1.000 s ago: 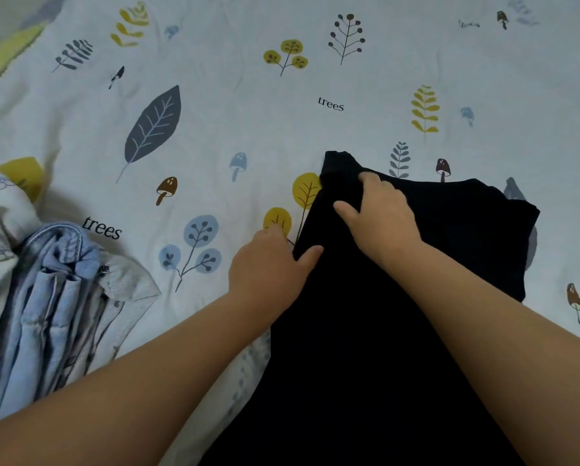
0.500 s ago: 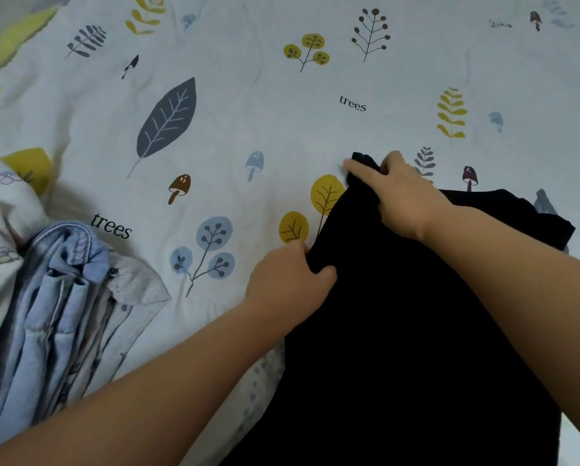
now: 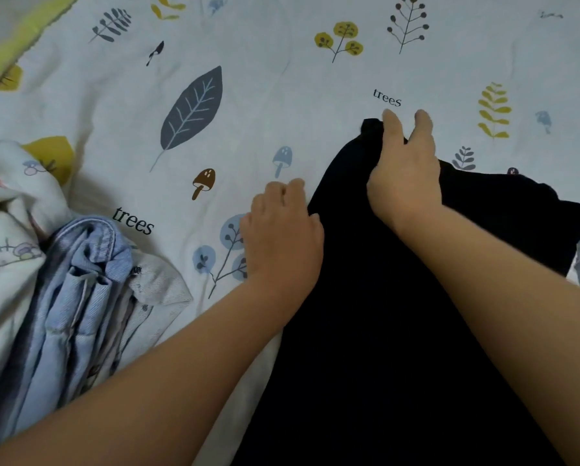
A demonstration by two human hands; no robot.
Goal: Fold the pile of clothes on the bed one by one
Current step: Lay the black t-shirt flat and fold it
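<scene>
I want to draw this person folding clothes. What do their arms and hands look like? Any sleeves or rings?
Both forearms are bare, with no sleeves in view. The left hand and right hand show no rings, watch, bracelet or gloves.

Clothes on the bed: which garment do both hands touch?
The black garment, spread flat at right. The light blue denim garment lies crumpled at left, untouched.

Soft, dim, even indoor light lies over the bed, with no glare. Faint shadows gather beside the pile of clothes at 9 o'clock. The black garment reads as a flat dark mass without fold detail. The fingertips at 1 o'clock are slightly motion-blurred. Wide-angle bending curves the print toward the edges; the picture is soft and grainy.
</scene>
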